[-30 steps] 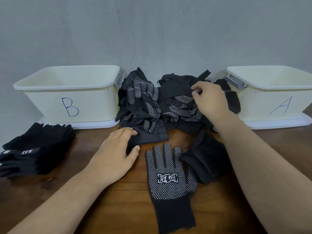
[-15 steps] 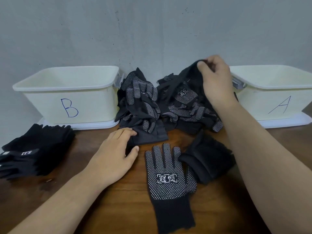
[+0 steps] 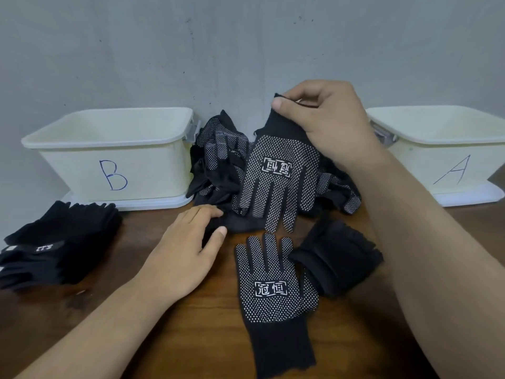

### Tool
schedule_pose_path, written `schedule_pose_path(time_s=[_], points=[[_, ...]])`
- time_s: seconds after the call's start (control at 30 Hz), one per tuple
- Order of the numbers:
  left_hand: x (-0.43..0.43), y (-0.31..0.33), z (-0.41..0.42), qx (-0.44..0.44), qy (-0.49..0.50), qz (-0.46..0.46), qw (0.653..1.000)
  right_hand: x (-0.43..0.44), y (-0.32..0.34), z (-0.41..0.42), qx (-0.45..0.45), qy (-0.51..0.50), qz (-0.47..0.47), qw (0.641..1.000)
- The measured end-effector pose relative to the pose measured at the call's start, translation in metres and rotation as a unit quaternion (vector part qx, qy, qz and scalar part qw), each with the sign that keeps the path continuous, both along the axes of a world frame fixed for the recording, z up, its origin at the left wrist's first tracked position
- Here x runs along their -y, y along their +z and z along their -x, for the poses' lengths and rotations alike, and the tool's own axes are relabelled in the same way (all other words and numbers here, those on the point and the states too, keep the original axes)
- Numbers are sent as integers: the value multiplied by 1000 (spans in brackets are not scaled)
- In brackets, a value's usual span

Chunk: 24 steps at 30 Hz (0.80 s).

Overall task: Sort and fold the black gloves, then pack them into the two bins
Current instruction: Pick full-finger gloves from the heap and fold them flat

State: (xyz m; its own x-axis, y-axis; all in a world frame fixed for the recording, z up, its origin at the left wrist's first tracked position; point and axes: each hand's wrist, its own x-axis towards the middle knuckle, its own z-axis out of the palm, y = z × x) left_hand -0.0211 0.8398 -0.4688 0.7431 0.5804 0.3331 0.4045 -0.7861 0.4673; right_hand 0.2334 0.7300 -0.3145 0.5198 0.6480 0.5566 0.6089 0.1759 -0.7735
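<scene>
Plain glove stack [image 3: 60,242]: lay at the far left of the table [image 3: 191,346], in front of bin B and apart from it. It consisted of black knit gloves stacked flat, with one white-lettered tag facing up.
Bin B [image 3: 153,170]: stood at the rear left against the wall [image 3: 246,50]. It was cream plastic with a blue letter B on its front wall. It sat on a white base [image 3: 153,205] and had a grey latch at its right end.
Left hand [image 3: 185,253]: rested palm down on the table, fingers relaxed and nearly straight, gripping nothing. Its fingertips touched dark cloth at the front edge of the glove pile.
Glove pile [image 3: 216,165]: lay between the two bins, against the wall. It consisted of loose black gloves tangled together, several with white grip dots.
Hanging dotted glove [image 3: 278,181]: was held up in front of the pile by its cuff, fingers pointing down and dotted palm toward the camera. Its white printed mark was upside down. Its fingertips ended near those of the flat dotted glove.
Flat dotted glove [image 3: 270,291]: lay on the table in front of the pile, dotted palm up. Its fingers pointed toward the pile and its cuff toward the near edge.
Right hand [image 3: 328,116]: was raised above the pile, with thumb and curled fingers pinching the cuff of the hanging dotted glove.
Folded bundle [image 3: 336,258]: lay just right of the flat dotted glove, against its edge. It was plain dark cloth, folded over.
Bin A [image 3: 426,170]: stood at the rear right. It was cream plastic with a letter A on its front wall. Its left end was partly hidden behind the right forearm.
</scene>
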Motion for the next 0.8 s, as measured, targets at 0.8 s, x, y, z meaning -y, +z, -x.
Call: schedule_pose_path(time_s=[0.8], points=[[5, 3, 1, -9, -36, -1, 999, 94, -66, -9, 286, 72, 482, 825]])
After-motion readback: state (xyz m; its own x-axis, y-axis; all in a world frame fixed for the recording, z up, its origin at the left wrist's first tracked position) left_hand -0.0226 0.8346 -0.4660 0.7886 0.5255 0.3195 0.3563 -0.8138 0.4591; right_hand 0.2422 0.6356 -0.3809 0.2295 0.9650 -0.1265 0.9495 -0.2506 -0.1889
